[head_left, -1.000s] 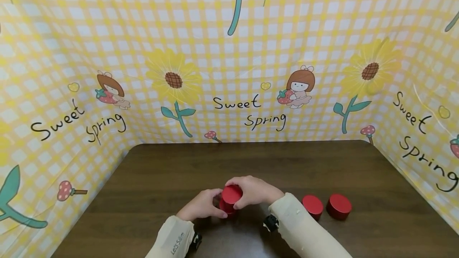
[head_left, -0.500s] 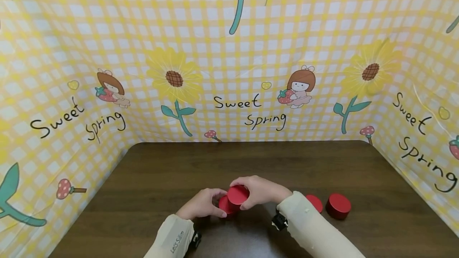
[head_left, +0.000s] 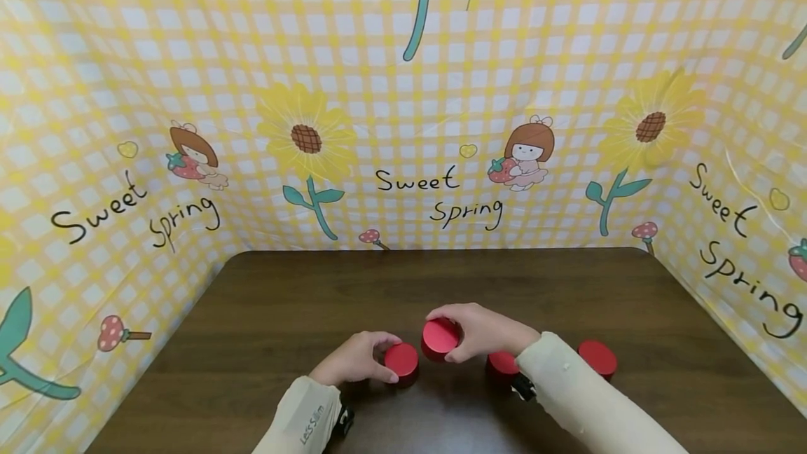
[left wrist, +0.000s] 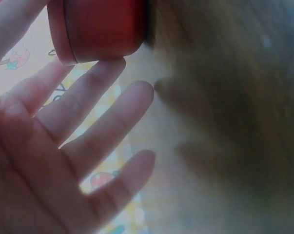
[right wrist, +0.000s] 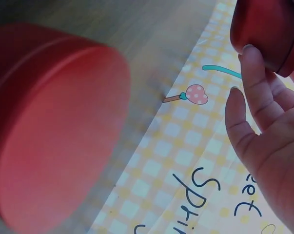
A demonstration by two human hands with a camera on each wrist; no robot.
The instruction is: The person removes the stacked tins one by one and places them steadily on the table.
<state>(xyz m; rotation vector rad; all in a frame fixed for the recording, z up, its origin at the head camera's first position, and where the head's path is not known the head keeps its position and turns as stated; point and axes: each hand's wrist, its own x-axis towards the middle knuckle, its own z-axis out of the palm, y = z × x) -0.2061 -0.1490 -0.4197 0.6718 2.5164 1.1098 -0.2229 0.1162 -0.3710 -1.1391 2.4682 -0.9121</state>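
Note:
In the head view my left hand holds a round red tin that stands on the table, thumb and forefinger at its sides. The left wrist view shows that tin with a lid seam, the other fingers spread below it. My right hand grips a second red tin by its sides, just right of the first and apart from it. This tin appears raised. Beside the right wrist stands another red tin, partly covered by the sleeve; it looms large as a red tin in the right wrist view.
A further red tin stands to the right, its lower part hidden by the right sleeve. The dark wooden table is enclosed at the back and sides by a yellow checked cloth.
My right hand has lifted its tin off the top of the left hand's tin and carried it right. The left hand stays put. A tin beside the right wrist has come into view.

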